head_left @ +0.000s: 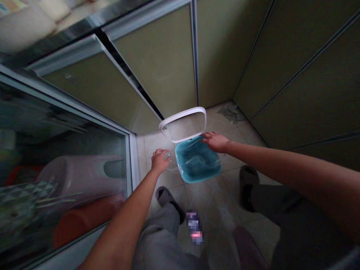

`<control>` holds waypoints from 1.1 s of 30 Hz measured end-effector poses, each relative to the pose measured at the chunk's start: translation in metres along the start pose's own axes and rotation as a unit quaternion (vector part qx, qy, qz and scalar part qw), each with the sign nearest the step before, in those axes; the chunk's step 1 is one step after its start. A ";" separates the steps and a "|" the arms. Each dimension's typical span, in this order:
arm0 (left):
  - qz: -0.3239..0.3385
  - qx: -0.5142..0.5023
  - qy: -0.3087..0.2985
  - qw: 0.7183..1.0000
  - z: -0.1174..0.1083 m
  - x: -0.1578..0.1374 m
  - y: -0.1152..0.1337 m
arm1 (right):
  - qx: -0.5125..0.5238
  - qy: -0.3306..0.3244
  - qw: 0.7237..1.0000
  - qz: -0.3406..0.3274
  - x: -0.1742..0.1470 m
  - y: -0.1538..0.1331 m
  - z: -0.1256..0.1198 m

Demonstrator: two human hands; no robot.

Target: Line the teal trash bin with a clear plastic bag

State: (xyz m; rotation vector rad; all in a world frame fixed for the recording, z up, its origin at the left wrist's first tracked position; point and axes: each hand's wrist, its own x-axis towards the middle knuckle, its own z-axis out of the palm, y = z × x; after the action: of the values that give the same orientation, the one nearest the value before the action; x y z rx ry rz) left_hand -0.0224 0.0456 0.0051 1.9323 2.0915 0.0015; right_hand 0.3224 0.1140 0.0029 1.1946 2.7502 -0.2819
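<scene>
A teal trash bin (194,176) stands on the tiled floor, with a clear plastic bag (201,157) lying loosely inside and over its rim. Left of the bin, my left hand (161,161) has its fingers curled on a bit of the bag's clear film. Across the back right of the rim reaches my right hand (216,141), its fingers stretched out and touching the bag's edge there. Behind the bin, a white rim ring (184,116) is tilted up, apart from both hands.
Cabinet panels (160,63) rise behind the bin, and a framed glass door (70,150) is at left. Crumpled dark clear plastic (232,113) lies by the right wall. My shoes (249,180) flank the bin's front. A pixelated item (194,227) is on the floor between my legs.
</scene>
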 end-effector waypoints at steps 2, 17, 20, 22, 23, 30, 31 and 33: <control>-0.006 -0.039 0.042 0.998 0.004 0.011 0.006 | 0.034 0.017 0.999 0.033 0.005 0.003 0.003; -0.028 -0.174 0.061 0.983 0.049 0.044 0.036 | 0.313 0.062 0.888 0.331 0.036 0.016 0.037; -0.039 -0.199 0.078 0.976 0.052 0.045 0.033 | 0.314 0.065 0.886 0.334 0.039 0.018 0.038; -0.042 -0.200 0.087 0.975 0.053 0.046 0.034 | 0.314 0.068 0.888 0.328 0.040 0.020 0.038; -0.041 -0.200 0.091 0.975 0.053 0.046 0.034 | 0.314 0.071 0.890 0.323 0.041 0.021 0.038; -0.049 -0.261 0.094 0.960 0.062 0.054 0.030 | 0.342 0.096 0.888 0.292 0.048 0.034 0.045; -0.055 -0.284 0.091 0.953 0.065 0.056 0.028 | 0.354 0.097 0.883 0.293 0.049 0.036 0.047; -0.069 -0.341 0.086 0.934 0.071 0.060 0.026 | 0.384 0.095 0.869 0.296 0.050 0.036 0.050</control>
State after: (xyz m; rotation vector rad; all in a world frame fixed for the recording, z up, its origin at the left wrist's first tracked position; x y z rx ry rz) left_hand 0.0147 0.0933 -0.0702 1.3969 1.9535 0.7839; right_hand 0.3174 0.1626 -0.0593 2.2627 2.2553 -1.3092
